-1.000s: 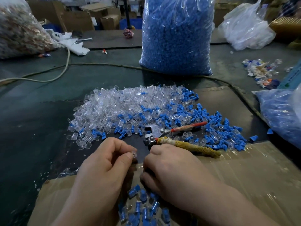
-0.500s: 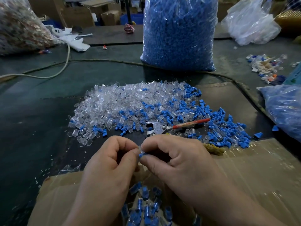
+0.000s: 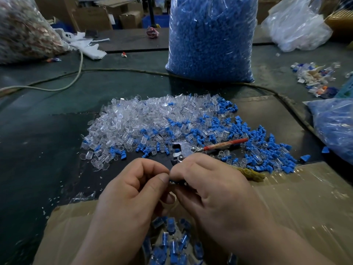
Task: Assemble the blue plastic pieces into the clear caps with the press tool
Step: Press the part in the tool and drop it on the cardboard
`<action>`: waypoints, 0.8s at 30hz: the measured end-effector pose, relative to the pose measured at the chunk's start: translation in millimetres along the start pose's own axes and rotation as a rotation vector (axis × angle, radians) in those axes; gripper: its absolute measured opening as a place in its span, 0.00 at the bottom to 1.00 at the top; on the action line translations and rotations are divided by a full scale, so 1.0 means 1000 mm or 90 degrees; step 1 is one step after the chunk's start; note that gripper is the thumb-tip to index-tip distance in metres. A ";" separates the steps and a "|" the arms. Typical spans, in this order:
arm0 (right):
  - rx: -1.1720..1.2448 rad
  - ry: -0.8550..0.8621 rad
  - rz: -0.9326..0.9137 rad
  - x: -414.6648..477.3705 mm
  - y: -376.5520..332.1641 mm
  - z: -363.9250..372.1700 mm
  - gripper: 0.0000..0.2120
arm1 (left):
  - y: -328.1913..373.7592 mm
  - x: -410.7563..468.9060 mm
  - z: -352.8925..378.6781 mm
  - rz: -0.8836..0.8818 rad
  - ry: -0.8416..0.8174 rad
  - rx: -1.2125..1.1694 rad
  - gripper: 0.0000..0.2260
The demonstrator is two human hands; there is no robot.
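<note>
My left hand and my right hand meet fingertip to fingertip over the front of the table. They pinch a small part between them, mostly hidden, with only a sliver of blue showing. The press tool lies just behind my right hand. Its red handle points right, and its cloth-wrapped handle runs under my right hand. A heap of clear caps spreads behind the tool. Loose blue pieces lie to its right. Assembled blue-in-clear pieces sit below my hands.
A taped cardboard flap covers the front right. A tall bag of blue pieces stands at the back centre, with another bag at the right edge. A cable crosses the green table. Scrap bits lie far right.
My right hand lifted off the table beside the tool and came to my left hand. The fingertips of both hands have closed together on the small part.
</note>
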State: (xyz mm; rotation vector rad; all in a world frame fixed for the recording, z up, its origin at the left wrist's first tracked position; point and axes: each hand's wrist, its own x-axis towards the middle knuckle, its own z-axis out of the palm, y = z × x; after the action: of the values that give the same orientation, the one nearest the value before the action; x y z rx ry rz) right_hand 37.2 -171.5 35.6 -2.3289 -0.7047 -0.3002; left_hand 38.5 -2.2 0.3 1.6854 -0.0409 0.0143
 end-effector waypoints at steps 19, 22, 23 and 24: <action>-0.170 -0.020 -0.018 -0.002 -0.004 0.000 0.18 | 0.004 -0.003 0.001 0.041 -0.015 0.103 0.09; -0.174 0.000 -0.040 -0.002 0.000 0.000 0.19 | 0.002 0.000 0.000 0.022 0.017 0.099 0.08; -0.188 0.009 -0.031 -0.001 0.004 -0.002 0.19 | -0.001 0.002 -0.002 0.022 0.027 0.101 0.08; -0.221 0.013 -0.003 0.001 0.011 -0.004 0.21 | -0.004 0.004 -0.004 0.019 0.037 0.101 0.08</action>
State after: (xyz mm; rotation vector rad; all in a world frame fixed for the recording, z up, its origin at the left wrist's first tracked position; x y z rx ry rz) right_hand 44.0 -180.5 33.1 -2.6467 -0.6913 -0.4812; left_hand 42.6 1.8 -2.8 1.8426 -0.0213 0.0915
